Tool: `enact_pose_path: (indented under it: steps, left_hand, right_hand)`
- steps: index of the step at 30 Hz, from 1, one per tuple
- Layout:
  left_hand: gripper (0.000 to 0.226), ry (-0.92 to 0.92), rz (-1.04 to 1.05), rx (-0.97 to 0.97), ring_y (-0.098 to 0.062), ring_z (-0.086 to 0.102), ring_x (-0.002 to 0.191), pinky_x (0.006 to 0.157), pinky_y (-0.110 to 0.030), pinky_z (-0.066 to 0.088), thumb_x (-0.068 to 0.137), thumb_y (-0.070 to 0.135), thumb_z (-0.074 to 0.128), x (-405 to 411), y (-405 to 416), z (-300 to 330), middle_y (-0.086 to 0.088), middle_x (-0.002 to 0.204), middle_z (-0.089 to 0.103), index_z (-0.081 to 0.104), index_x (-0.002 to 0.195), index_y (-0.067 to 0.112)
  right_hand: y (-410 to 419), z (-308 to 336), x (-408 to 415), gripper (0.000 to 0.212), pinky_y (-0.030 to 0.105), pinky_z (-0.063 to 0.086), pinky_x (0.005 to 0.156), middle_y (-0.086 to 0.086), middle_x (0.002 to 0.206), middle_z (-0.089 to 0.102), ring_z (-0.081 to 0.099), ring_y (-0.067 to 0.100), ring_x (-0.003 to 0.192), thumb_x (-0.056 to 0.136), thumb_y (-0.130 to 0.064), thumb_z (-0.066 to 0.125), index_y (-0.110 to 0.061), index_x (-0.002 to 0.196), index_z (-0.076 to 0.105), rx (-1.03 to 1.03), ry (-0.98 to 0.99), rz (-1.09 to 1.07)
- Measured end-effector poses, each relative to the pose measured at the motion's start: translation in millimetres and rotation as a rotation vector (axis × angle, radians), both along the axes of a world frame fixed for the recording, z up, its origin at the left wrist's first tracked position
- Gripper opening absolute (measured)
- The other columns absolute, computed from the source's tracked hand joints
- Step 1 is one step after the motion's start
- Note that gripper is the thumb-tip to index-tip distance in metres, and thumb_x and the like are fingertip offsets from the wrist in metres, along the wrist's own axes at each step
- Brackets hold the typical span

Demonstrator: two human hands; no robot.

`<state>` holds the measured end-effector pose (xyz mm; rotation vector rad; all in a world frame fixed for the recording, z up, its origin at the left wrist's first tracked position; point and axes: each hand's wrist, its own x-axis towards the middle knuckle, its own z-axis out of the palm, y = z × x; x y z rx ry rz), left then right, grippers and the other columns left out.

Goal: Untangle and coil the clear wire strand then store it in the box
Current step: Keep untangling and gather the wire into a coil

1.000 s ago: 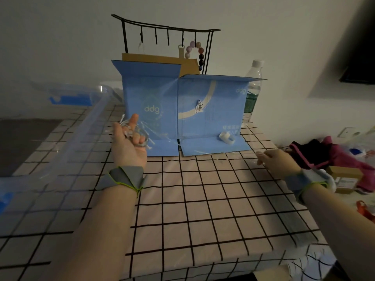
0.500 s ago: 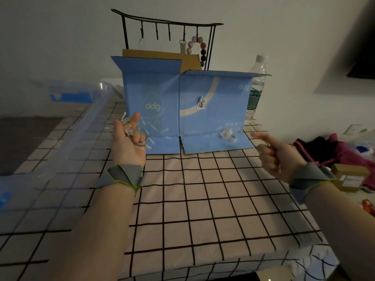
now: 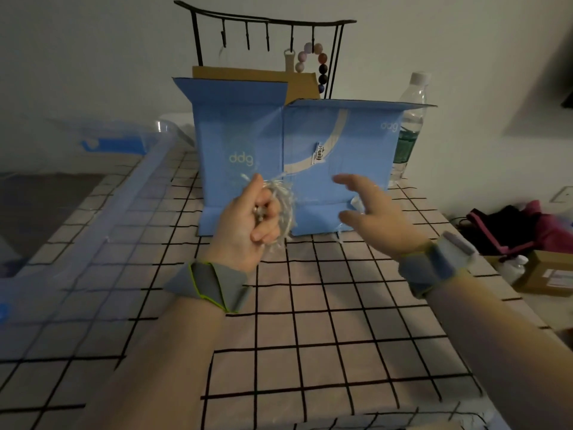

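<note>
My left hand [image 3: 251, 225] grips a bundle of clear wire strand [image 3: 283, 209], wound in loops around its curled fingers, with loose ends sticking out above and below. It is raised in front of the blue cardboard box [image 3: 347, 144], which stands open-topped at the back of the table. My right hand [image 3: 372, 212] hovers just right of the bundle, fingers spread and relaxed, holding nothing. A small clear piece [image 3: 356, 204] peeks out behind the right hand near the box's lower flap.
A clear plastic bin [image 3: 102, 212] with blue latches lies along the left. Behind the box stand a black hook rack [image 3: 266, 29] with beads and a water bottle [image 3: 409, 125]. Clothing [image 3: 511, 228] and a small carton [image 3: 552, 274] lie right of the checked tablecloth [image 3: 310, 336].
My left hand moved right and curled tighter around the wire bundle. My right hand swung left from the table's right side, opened its fingers, and came close to the bundle.
</note>
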<state>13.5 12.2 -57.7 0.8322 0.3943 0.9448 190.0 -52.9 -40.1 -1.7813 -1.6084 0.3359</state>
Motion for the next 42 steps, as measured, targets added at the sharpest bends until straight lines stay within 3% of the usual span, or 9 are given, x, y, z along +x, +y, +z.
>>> enact_pose_path:
  steps: [3, 6, 12, 17, 23, 30, 35, 38, 42]
  left_hand:
    - [0.051, -0.009, -0.114, 0.003, -0.001, 0.023, 0.021, 0.028, -0.013, 0.017, 0.096, 0.034, 0.03, 1, -3, 0, 0.006, 0.041, 0.041, 0.043, 0.049, 0.021]
    - [0.042, -0.04, -0.16, 0.003, -0.001, 0.025, 0.02, 0.026, -0.012, 0.018, 0.087, 0.036, 0.038, 1, -2, 0, 0.007, 0.038, 0.038, 0.047, 0.049, 0.02]
    - [0.042, -0.261, -0.106, -0.062, -0.004, 0.031, 0.02, 0.027, -0.014, 0.021, 0.084, 0.038, 0.036, -5, 7, -1, 0.008, 0.037, 0.038, 0.048, 0.048, 0.021]
    - [0.026, -0.506, -0.024, -0.119, -0.002, 0.045, 0.031, 0.034, -0.012, 0.037, 0.082, 0.037, 0.049, -14, 10, 5, 0.006, 0.049, 0.055, 0.048, 0.065, 0.017]
    - [0.052, -0.187, 0.14, 0.026, -0.018, 0.066, 0.102, 0.087, -0.028, 0.053, 0.099, 0.034, 0.022, -3, 13, -5, -0.006, 0.103, 0.071, 0.056, 0.065, 0.015]
    - [0.033, 0.314, 0.298, 0.282, -0.018, 0.053, 0.12, 0.111, -0.041, 0.029, 0.097, 0.035, 0.032, 10, 8, -23, -0.002, 0.116, 0.064, 0.058, 0.078, 0.025]
    - [0.03, 0.628, 0.238, 0.514, 0.001, 0.061, 0.086, 0.082, -0.019, 0.047, 0.1, 0.023, 0.032, 10, 0, -23, 0.006, 0.093, 0.064, 0.058, 0.086, 0.026]
    - [0.033, 0.698, 0.155, 0.539, -0.01, 0.061, 0.067, 0.07, -0.032, 0.05, 0.097, 0.035, 0.036, 8, -2, -19, 0.003, 0.07, 0.064, 0.058, 0.077, 0.021]
    - [0.048, 0.708, 0.009, 0.472, -0.014, 0.053, 0.039, 0.047, -0.029, 0.04, 0.097, 0.039, 0.028, 9, -12, -15, -0.003, 0.048, 0.061, 0.05, 0.065, 0.01]
  right_hand:
    - [11, -2, -26, 0.058, 0.026, 0.031, 0.102, 0.002, 0.136, 0.045, 0.039, 0.011, 0.127, 0.079, 0.0, 0.055, -0.022, 0.131, 0.04, -0.111, 0.442, 0.273]
    - [22, -12, -37, 0.045, 0.037, 0.045, 0.096, 0.017, 0.125, 0.056, 0.053, 0.02, 0.113, 0.078, -0.003, 0.055, -0.01, 0.123, 0.049, -0.137, 0.541, 0.349]
    - [28, -17, -23, 0.022, 0.021, 0.042, 0.053, -0.002, 0.056, 0.043, 0.04, 0.005, 0.049, 0.094, -0.01, 0.045, -0.012, 0.079, 0.061, -0.09, 0.499, 0.363]
    - [30, -30, -8, 0.03, 0.017, 0.033, 0.051, -0.005, 0.056, 0.041, 0.038, 0.004, 0.047, 0.094, -0.018, 0.045, -0.02, 0.066, 0.054, 0.024, 0.215, 0.145]
    - [19, -42, -30, 0.023, 0.036, 0.046, 0.068, 0.011, 0.094, 0.062, 0.06, 0.033, 0.086, 0.095, -0.031, 0.039, -0.02, 0.084, 0.057, -0.253, -0.623, 0.216]
    - [23, -28, -35, 0.019, 0.045, 0.049, 0.073, 0.01, 0.095, 0.064, 0.059, 0.031, 0.086, 0.094, -0.023, 0.039, -0.014, 0.093, 0.055, -0.126, -0.537, 0.524]
    - [21, -21, -33, 0.015, 0.037, 0.05, 0.066, -0.003, 0.082, 0.067, 0.061, 0.017, 0.07, 0.089, -0.016, 0.049, -0.01, 0.087, 0.062, 0.155, -0.195, 0.561]
    - [21, -18, -27, 0.016, 0.022, 0.048, 0.063, -0.004, 0.07, 0.067, 0.059, 0.008, 0.064, 0.087, -0.019, 0.055, -0.008, 0.078, 0.063, 0.228, -0.054, 0.49]
    - [20, -18, -21, 0.013, 0.028, 0.041, 0.055, 0.016, 0.059, 0.056, 0.047, 0.023, 0.053, 0.081, -0.02, 0.065, -0.014, 0.074, 0.057, 0.167, 0.236, 0.386]
